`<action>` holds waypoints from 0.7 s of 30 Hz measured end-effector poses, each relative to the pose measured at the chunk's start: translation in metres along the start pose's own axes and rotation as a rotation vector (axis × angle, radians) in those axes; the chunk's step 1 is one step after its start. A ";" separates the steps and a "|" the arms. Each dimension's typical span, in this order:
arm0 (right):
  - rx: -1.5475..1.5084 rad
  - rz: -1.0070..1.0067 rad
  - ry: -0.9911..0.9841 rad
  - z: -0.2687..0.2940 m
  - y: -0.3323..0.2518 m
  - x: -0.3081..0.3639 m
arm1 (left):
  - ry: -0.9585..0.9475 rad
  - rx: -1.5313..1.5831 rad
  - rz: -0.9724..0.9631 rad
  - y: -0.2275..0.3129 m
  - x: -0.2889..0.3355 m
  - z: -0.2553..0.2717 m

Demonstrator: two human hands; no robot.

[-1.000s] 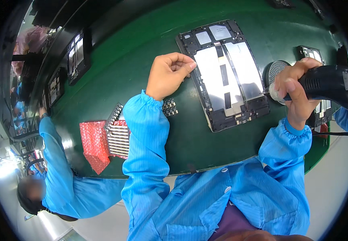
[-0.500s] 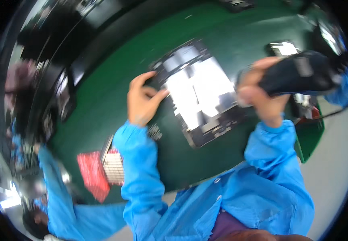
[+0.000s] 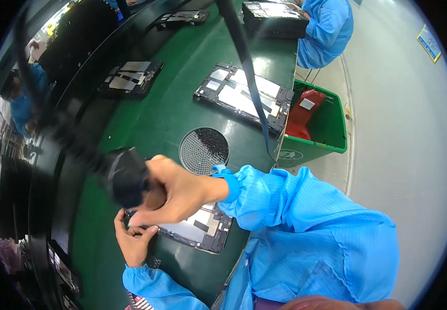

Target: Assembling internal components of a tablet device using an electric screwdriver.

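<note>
Two bare hands over an opened tablet on a green table (image 3: 156,124). The right hand (image 3: 185,188) is closed around a black driver (image 3: 125,178), whose body points away to the hand's left; the driver's tip is hidden, and its outline is blurred. The left hand (image 3: 133,247) lies below and to the left of the right, its fingers bent, thumb and forefinger apart at the tablet's edge; whether it grips that edge cannot be told. The tablet (image 3: 195,230) lies beneath the right hand and to the right of the left hand, its pale inner face up; the right hand covers part of it. A small dark board (image 3: 153,262) lies just beside the left wrist, and pale strips (image 3: 142,304) show by the left sleeve. Just beyond the right hand stands a round tray (image 3: 190,150), with small black pieces gathered toward its right side. Farther out, beyond the tray and to its right, lies a second opened tablet (image 3: 241,95), crossed in view by a dark cable (image 3: 248,64). A third tablet (image 3: 130,77) lies well beyond the left hand. To the far right of both hands, a green bin (image 3: 337,124) holds a red bag (image 3: 301,119). Farthest of all, a co-worker in blue (image 3: 329,28) sits beside a dark stack (image 3: 272,27).
</note>
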State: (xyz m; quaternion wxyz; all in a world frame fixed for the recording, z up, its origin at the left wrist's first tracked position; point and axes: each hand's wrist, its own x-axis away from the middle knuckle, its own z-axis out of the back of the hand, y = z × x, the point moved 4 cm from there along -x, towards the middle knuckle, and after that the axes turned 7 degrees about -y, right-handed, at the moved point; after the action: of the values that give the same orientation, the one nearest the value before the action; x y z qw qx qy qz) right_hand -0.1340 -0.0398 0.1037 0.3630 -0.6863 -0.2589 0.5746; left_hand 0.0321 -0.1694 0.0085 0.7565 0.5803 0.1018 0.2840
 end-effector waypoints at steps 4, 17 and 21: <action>0.003 0.095 -0.078 -0.039 0.022 -0.012 | 0.132 -0.298 -0.340 0.009 -0.005 -0.012; -0.012 -0.039 -0.147 -0.062 0.055 -0.005 | 0.169 -0.113 -0.082 -0.031 -0.002 0.006; 0.017 -0.056 -0.163 -0.065 0.060 -0.002 | 0.168 -0.113 -0.072 -0.034 -0.001 0.004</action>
State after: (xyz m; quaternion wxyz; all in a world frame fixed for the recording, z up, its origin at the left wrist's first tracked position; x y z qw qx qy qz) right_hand -0.0741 -0.0901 0.0620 0.3625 -0.6265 -0.3020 0.6204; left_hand 0.0440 -0.1788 -0.0218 0.7864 0.5069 0.1697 0.3095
